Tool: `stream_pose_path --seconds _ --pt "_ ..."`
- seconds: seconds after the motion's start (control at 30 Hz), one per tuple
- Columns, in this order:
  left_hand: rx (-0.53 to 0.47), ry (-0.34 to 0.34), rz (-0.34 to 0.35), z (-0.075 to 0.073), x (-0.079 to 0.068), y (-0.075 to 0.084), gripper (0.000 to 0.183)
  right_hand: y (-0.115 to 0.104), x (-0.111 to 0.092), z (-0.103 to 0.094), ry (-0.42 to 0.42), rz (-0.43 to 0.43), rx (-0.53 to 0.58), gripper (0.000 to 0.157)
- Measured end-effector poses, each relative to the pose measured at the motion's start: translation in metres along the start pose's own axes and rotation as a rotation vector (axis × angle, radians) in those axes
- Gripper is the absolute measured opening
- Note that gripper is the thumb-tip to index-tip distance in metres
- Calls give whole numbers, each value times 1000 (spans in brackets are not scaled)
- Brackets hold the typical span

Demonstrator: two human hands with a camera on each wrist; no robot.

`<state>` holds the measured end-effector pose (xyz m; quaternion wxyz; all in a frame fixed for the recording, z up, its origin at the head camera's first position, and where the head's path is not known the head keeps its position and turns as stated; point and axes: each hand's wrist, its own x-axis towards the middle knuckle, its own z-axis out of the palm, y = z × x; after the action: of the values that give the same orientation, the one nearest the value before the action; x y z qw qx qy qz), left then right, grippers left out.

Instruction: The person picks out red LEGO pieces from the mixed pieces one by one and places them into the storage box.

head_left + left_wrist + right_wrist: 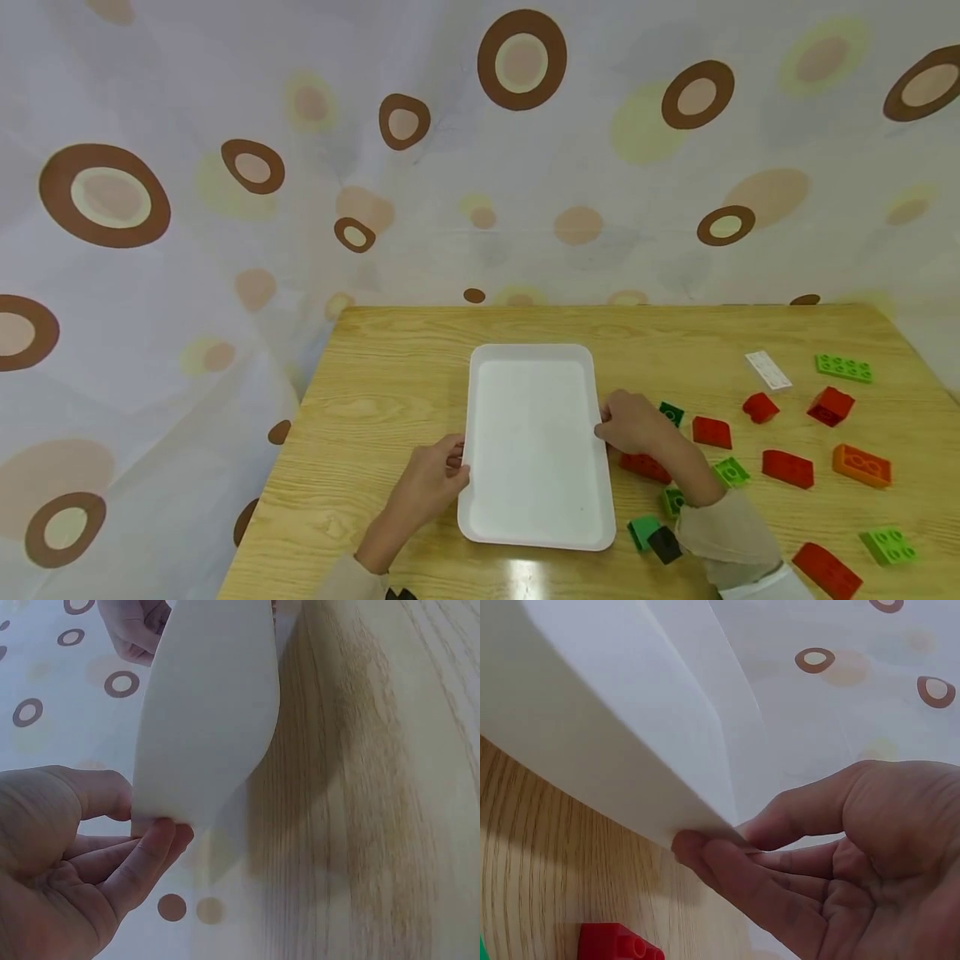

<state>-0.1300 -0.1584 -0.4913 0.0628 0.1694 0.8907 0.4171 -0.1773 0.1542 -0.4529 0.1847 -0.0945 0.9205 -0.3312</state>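
Observation:
A shallow white rectangular tray with nothing in it is held between my two hands. On its left side my left hand pinches the rim, thumb on the inside and fingers against the outer wall. My right hand pinches the opposite rim the same way. In the left wrist view the tray shows its outer wall, with a shadow on the wood beside it. From the right wrist, the tray's wall slants down to my right hand, and a red brick lies below.
Toy bricks lie scattered on the right of the wooden table: several red ones, such as a red brick, an orange brick, a white plate brick and green bricks like this light green brick. A patterned curtain hangs behind.

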Motion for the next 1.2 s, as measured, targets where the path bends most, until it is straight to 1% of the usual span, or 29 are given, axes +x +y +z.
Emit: stream_pose_path --seconds 0.1,0.2,0.37,0.5,0.7,0.8,0.9,1.03,1.1,1.2 --pt "-2 -4 -5 2 -1 -1 34 1 0 -1 -25 -5 -5 19" --pt "-11 -10 -9 3 -1 -1 34 -1 -1 -1 -63 13 1 17" --pt "-15 2 4 6 -3 -1 35 -2 -2 -1 -96 27 25 15" --pt "-12 6 9 9 -3 0 34 1 -1 1 -97 24 17 15" --pt "20 -22 -5 14 -4 -1 34 9 1 6 -99 25 -2 14" --pt "6 -24 -13 18 -6 -3 34 14 0 9 -95 9 9 16" --pt "-19 -18 -39 20 -9 -4 35 18 -1 13 -94 -1 26 18" --pt "-55 1 -63 23 -11 -2 36 22 -3 16 -84 22 61 16" --pt "-59 17 -70 25 -10 -1 35 23 -4 16 -71 38 79 14" --pt "-48 54 -86 29 -8 1 34 24 -9 16 -37 38 83 11"
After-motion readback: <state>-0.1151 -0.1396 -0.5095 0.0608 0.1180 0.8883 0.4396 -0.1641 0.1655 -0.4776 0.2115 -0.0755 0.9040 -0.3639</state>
